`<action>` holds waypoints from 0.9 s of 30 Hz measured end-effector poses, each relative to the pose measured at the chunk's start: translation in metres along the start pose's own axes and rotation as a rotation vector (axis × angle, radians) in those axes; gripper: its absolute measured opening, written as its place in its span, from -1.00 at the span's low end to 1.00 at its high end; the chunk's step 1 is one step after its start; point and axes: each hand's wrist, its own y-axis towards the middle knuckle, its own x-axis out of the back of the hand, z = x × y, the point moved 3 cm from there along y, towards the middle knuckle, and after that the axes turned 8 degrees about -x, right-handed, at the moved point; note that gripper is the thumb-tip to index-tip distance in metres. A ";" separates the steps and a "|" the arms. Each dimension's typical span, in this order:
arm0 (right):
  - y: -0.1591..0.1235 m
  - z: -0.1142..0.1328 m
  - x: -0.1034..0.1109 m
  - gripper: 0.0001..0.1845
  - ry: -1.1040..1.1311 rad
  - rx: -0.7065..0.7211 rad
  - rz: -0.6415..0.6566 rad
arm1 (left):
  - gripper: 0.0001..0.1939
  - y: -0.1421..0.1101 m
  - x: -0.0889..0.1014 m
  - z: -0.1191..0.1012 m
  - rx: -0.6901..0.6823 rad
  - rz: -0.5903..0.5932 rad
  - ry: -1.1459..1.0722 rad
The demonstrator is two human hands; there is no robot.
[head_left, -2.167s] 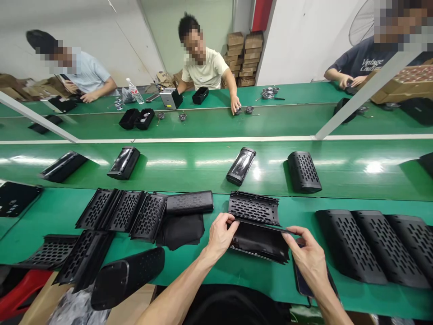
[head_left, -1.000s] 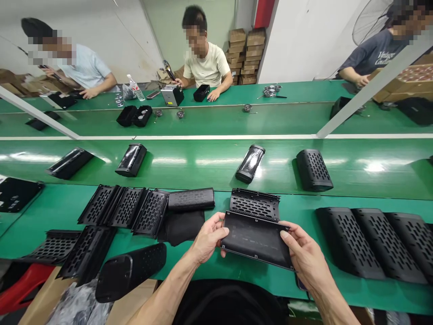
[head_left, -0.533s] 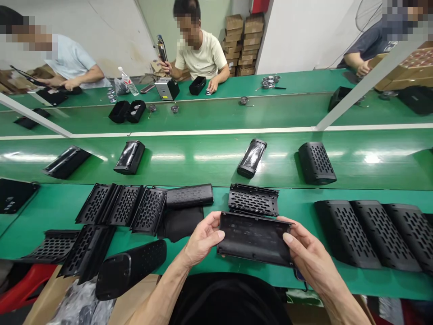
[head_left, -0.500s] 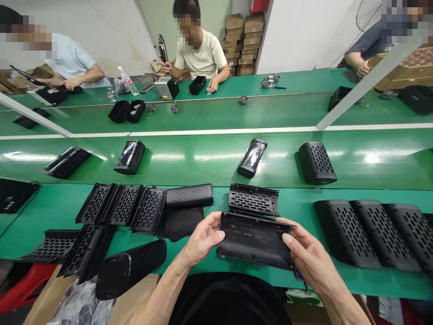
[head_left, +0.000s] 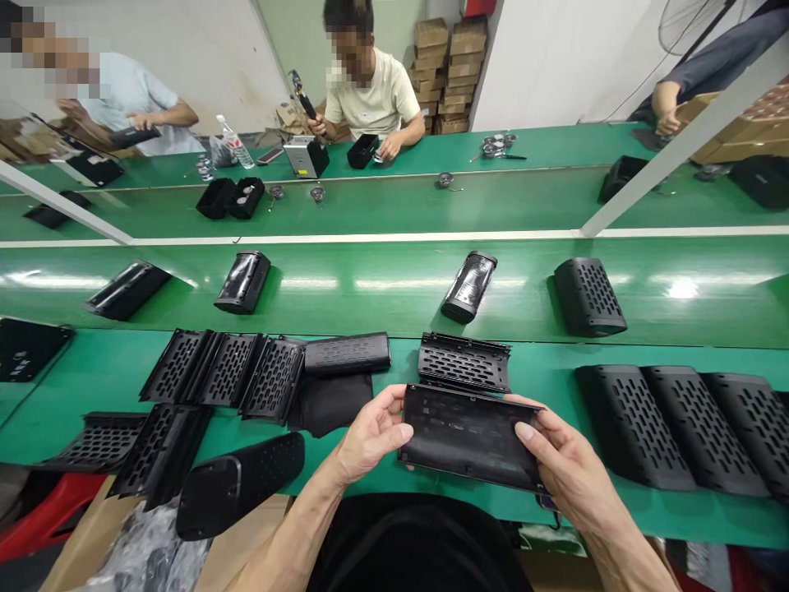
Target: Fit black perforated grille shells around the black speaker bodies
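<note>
Between my two hands I hold a black plastic speaker shell panel [head_left: 472, 436], its smooth, slightly curved face toward me. My left hand [head_left: 377, 436] grips its left end with the thumb on the face. At the right end my right hand [head_left: 558, 448] pinches it the same way, fingers behind. Just beyond the panel lies a slotted black grille [head_left: 463, 364] on the green table. To the left are several more slotted grilles [head_left: 227, 370], a closed black casing [head_left: 348, 354] and a flat black sheet [head_left: 333, 403].
Several finished-looking slotted speaker housings [head_left: 634, 427] stand at the right. A rounded black cover [head_left: 240, 485] overhangs the table's front edge at left. Glossy black speaker bodies [head_left: 469, 286] lie on the green conveyor [head_left: 370, 304]. Co-workers sit across it; one [head_left: 376, 90] holds a tool.
My hands and the panel stay nearly still. The speaker bodies on the conveyor have shifted slightly right. The co-worker at far left has lifted a dark object.
</note>
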 end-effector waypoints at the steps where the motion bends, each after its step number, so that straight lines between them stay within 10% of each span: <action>1: 0.000 0.000 -0.001 -0.39 0.002 0.002 0.002 | -0.45 0.001 -0.001 0.000 0.017 -0.013 -0.008; 10: 0.011 -0.004 0.001 -0.49 0.083 -0.073 -0.100 | -0.55 0.005 0.001 0.002 0.144 -0.024 -0.233; 19: 0.036 0.031 -0.048 -0.44 -0.161 -0.172 0.370 | -0.42 0.037 -0.006 0.038 0.548 0.168 -0.488; 27: 0.218 0.133 0.006 -0.54 -0.435 0.093 -0.374 | -0.24 0.029 0.012 0.021 0.491 0.004 -0.583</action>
